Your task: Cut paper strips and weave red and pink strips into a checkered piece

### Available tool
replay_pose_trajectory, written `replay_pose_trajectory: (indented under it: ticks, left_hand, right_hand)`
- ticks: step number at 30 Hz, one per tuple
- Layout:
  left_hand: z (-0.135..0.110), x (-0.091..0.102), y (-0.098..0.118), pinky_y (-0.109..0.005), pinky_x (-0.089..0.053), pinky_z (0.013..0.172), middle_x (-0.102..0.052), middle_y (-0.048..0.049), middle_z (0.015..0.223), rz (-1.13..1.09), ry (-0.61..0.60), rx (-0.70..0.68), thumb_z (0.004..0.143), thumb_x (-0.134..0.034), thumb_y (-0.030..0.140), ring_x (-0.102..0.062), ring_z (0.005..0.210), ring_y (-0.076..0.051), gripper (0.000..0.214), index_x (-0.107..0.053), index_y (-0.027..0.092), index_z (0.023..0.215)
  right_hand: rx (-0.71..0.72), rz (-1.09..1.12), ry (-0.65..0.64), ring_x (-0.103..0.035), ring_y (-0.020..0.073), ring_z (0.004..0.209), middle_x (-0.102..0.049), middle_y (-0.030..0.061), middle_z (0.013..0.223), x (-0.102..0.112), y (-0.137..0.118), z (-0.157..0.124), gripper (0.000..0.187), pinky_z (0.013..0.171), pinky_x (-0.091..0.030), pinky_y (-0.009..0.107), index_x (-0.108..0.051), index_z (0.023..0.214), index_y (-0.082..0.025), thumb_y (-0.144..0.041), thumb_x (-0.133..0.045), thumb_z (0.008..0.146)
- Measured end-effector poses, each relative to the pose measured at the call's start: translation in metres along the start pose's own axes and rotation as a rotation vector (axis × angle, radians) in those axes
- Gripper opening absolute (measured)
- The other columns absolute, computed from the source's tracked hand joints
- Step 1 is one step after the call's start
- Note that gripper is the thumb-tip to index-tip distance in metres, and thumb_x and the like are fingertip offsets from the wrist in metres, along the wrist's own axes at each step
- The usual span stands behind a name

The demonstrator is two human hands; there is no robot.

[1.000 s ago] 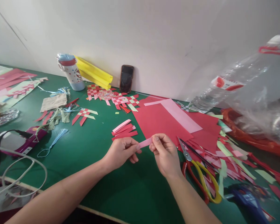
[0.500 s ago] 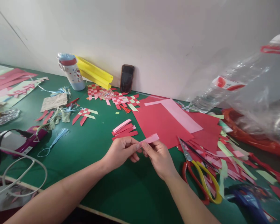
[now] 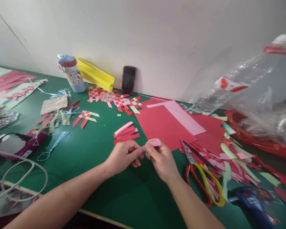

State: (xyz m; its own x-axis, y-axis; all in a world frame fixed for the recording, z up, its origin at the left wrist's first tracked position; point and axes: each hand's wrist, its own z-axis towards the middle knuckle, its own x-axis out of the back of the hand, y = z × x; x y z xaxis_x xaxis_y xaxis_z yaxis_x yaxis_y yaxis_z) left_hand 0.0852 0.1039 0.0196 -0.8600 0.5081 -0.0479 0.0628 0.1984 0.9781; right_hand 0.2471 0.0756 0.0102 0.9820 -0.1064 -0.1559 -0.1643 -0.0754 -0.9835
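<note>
Both my hands meet over the green table and pinch one short pink paper strip. My left hand grips the strip's left end between thumb and fingers. My right hand pinches it just right of that, and the strip's free end curls over my right fingers. A small stack of red and pink strips lies just beyond my left hand. Red paper sheets with a pink sheet on top lie beyond my right hand.
Scissors with red and yellow handles lie right of my right hand, among paper offcuts. A blue tool sits at the lower right. Woven paper pieces, a phone, a bottle and yellow paper line the wall. Cables lie left.
My right hand slid left along the pink strip toward my left hand. The strip's free right end, straight a second ago, now bends up and over my right fingers.
</note>
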Motion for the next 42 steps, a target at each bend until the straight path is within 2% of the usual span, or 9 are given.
replay_pose_trajectory:
  ticks: [5,16,20,23,25,31,37,39,42]
  left_hand:
    - [-0.001,0.000,-0.001,-0.020,-0.053,0.050,-0.064,-0.0001,0.060,0.035,-0.003,0.001,0.085,-0.060,0.035,-0.063,0.051,-0.010,0.022,-0.060,0.014,0.077]
    - [0.000,0.001,0.002,-0.020,-0.053,0.049,-0.065,-0.0002,0.063,-0.020,0.003,0.005,0.083,-0.063,0.035,-0.062,0.049,-0.009,0.022,-0.059,0.014,0.077]
    - [0.000,0.001,0.002,-0.019,-0.053,0.049,-0.068,-0.0012,0.070,-0.095,0.015,0.001,0.082,-0.064,0.037,-0.063,0.051,-0.009,0.025,-0.059,0.014,0.079]
    - [0.000,0.001,0.000,-0.019,-0.054,0.051,-0.069,-0.0018,0.071,-0.083,0.011,-0.050,0.085,-0.062,0.037,-0.064,0.053,-0.009,0.024,-0.059,0.014,0.080]
    - [-0.001,0.000,-0.001,-0.019,-0.054,0.052,-0.069,-0.0015,0.070,-0.044,0.005,-0.083,0.086,-0.060,0.035,-0.064,0.054,-0.009,0.022,-0.059,0.014,0.080]
    - [-0.001,-0.001,0.000,-0.019,-0.053,0.051,-0.065,0.0007,0.062,-0.001,0.004,-0.054,0.085,-0.062,0.035,-0.064,0.052,-0.009,0.022,-0.060,0.013,0.080]
    - [-0.001,0.005,0.007,-0.019,-0.053,0.048,-0.070,-0.0028,0.072,-0.218,-0.041,0.056,0.079,-0.071,0.040,-0.062,0.049,-0.008,0.029,-0.059,0.013,0.078]
    - [0.000,0.009,0.009,-0.016,-0.051,0.045,-0.071,-0.0037,0.071,-0.323,-0.104,0.130,0.076,-0.074,0.039,-0.060,0.046,-0.006,0.030,-0.060,0.012,0.076]
    - [0.000,0.014,0.010,-0.013,-0.046,0.040,-0.071,-0.0042,0.067,-0.473,-0.257,0.252,0.072,-0.079,0.035,-0.057,0.042,-0.005,0.030,-0.061,0.011,0.073]
  right_hand:
    - [0.044,0.144,0.129,-0.041,0.0074,0.054,-0.049,-0.0047,0.062,0.008,-0.007,0.005,0.025,0.052,-0.035,0.023,-0.062,0.075,-0.020,-0.040,-0.078,0.072]
    - [0.062,0.211,0.148,-0.042,0.0067,0.054,-0.049,-0.0043,0.060,0.007,-0.013,0.005,0.026,0.054,-0.037,0.022,-0.067,0.075,-0.020,-0.042,-0.080,0.069]
    - [-0.009,0.162,0.045,-0.044,0.0088,0.057,-0.050,-0.0045,0.063,0.004,-0.011,0.002,0.032,0.055,-0.039,0.024,-0.066,0.092,-0.022,-0.046,-0.076,0.073]
    - [-0.063,-0.008,-0.082,-0.045,0.0098,0.057,-0.055,-0.0023,0.065,0.001,-0.003,-0.001,0.031,0.055,-0.038,0.025,-0.065,0.086,-0.019,-0.047,-0.074,0.075]
    - [-0.075,-0.063,-0.098,-0.046,0.0105,0.058,-0.055,-0.0021,0.063,-0.001,0.002,-0.003,0.030,0.056,-0.038,0.026,-0.065,0.081,-0.019,-0.047,-0.073,0.076]
    - [0.010,0.146,0.082,-0.040,0.0077,0.053,-0.046,-0.0060,0.056,0.006,-0.008,0.003,0.027,0.051,-0.033,0.023,-0.061,0.070,-0.020,-0.040,-0.080,0.070]
    - [0.040,0.289,0.162,-0.044,0.0059,0.055,-0.051,-0.0044,0.063,0.014,-0.018,0.009,0.022,0.052,-0.036,0.020,-0.067,0.076,-0.021,-0.038,-0.080,0.071]
    - [0.030,0.287,0.130,-0.045,0.0052,0.056,-0.056,-0.0032,0.075,0.016,-0.019,0.008,0.024,0.053,-0.038,0.020,-0.069,0.086,-0.024,-0.035,-0.081,0.069]
    - [-0.045,0.205,-0.110,-0.049,0.0069,0.061,-0.061,-0.0012,0.088,0.017,-0.018,0.004,0.039,0.057,-0.042,0.022,-0.069,0.105,-0.028,-0.031,-0.082,0.068]
